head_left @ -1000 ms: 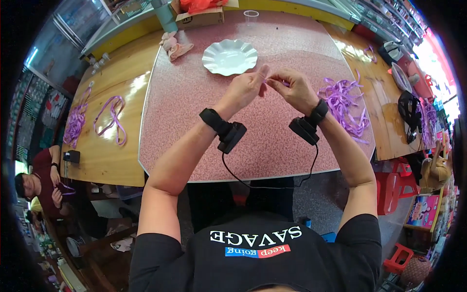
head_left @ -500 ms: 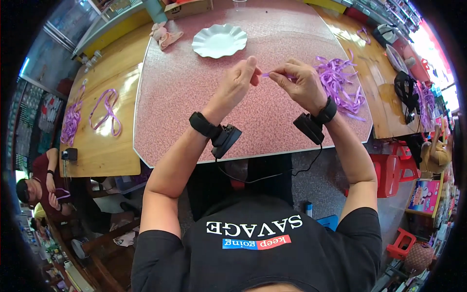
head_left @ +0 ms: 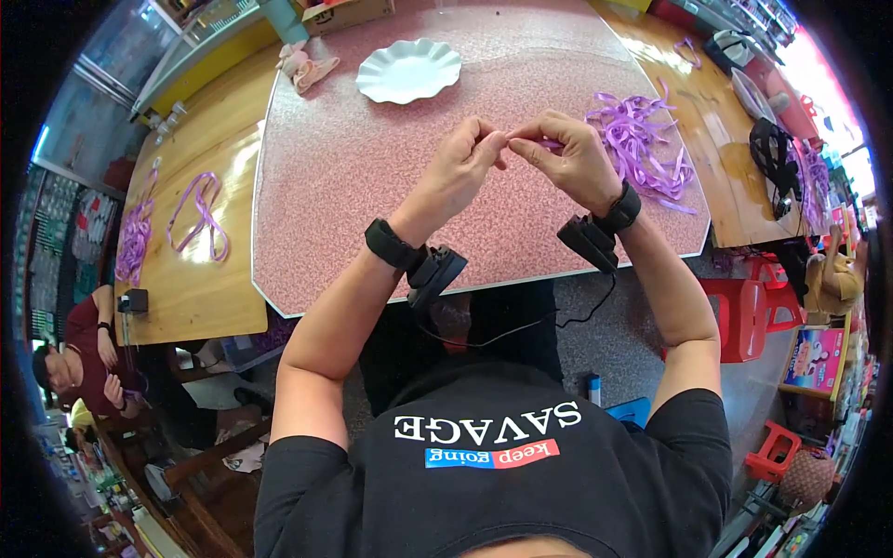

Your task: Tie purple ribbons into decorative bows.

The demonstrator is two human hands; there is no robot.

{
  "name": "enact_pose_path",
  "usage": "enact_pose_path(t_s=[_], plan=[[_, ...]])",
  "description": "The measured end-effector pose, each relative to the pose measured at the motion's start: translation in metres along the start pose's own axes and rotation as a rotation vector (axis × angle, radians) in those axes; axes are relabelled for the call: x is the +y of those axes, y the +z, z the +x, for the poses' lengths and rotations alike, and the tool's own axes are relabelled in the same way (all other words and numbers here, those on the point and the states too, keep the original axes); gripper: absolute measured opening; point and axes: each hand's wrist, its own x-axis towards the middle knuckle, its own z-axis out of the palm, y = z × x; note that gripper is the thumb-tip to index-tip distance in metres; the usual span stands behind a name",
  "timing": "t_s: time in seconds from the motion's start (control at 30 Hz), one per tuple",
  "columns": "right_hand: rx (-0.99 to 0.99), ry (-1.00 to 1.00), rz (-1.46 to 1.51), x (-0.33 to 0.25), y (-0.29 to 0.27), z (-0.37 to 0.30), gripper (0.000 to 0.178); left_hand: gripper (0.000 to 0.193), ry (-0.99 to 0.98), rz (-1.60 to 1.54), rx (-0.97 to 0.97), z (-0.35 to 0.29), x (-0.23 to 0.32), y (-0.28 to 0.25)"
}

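Note:
Over the pink speckled table, my two hands meet at their fingertips. My right hand is closed in a pinch on a thin purple ribbon, a short bit of which shows between its fingers. My left hand is also pinched, thumb against fingers, at the ribbon's end; the tip itself is hidden by the fingers. Just to the right of my right hand lies a loose heap of purple ribbons. Both wrists wear black bands with small boxes joined by a cable.
A white scalloped plate sits toward the far side, with a pink cloth-like item left of it. More purple ribbons lie on the wooden table at left. Red stools stand at right. Another person sits at the lower left.
My left hand has come right to meet the right fingertips, its thumb now folded into a pinch. The ribbon end that showed between the hands is now covered. The view has shifted slightly.

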Motion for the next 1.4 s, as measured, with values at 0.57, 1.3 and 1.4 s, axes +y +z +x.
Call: enact_pose_path(t_s=[0.57, 1.3, 1.4], plan=[[-0.107, 0.139, 0.194, 0.003, 0.002, -0.007, 0.019, 0.033, -0.091, -0.103, -0.078, -0.010, -0.004, -0.008], [-0.073, 0.281, 0.330, 0.032, 0.015, 0.009, 0.021, 0.034, -0.134, -0.112, 0.004, 0.006, -0.015, -0.008], [-0.082, 0.280, 0.245, 0.029, 0.017, 0.005, 0.019, 0.039, -0.208, -0.125, 0.037, 0.006, -0.016, -0.010]])
